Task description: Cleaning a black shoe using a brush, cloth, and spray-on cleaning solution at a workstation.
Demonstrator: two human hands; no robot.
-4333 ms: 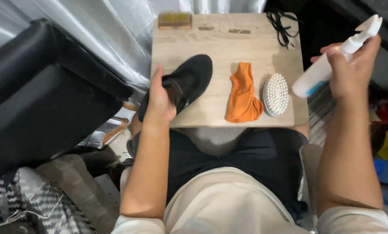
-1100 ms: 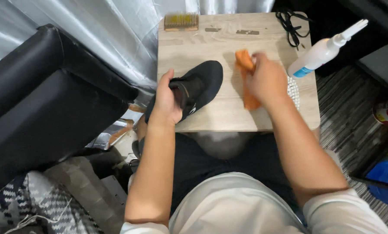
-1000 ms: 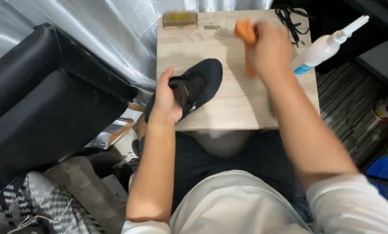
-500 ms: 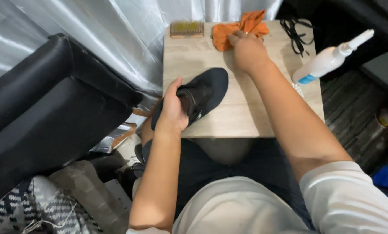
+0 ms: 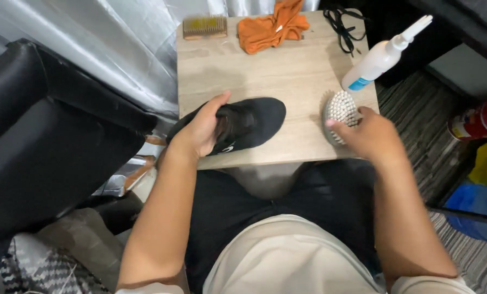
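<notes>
Shoe (image 5: 238,126), black, lies at the near left edge of your small wooden table (image 5: 276,71), and your left hand (image 5: 202,128) has its fingers wrapped around the heel end. Your right hand (image 5: 371,136) closes on the white-bristled brush (image 5: 338,111) near the right edge. A white spray bottle (image 5: 379,57) stands just behind it. An orange cloth (image 5: 270,27) lies at the far edge, a wooden brush (image 5: 204,26) at the far left corner.

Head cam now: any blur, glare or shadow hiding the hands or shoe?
Head view: right hand on the white-bristled brush is slightly motion-blurred; left hand gripping the black shoe is sharp. Foil sheet shows soft glare. Shoe detail is lost in its darkness. Table evenly lit.
</notes>
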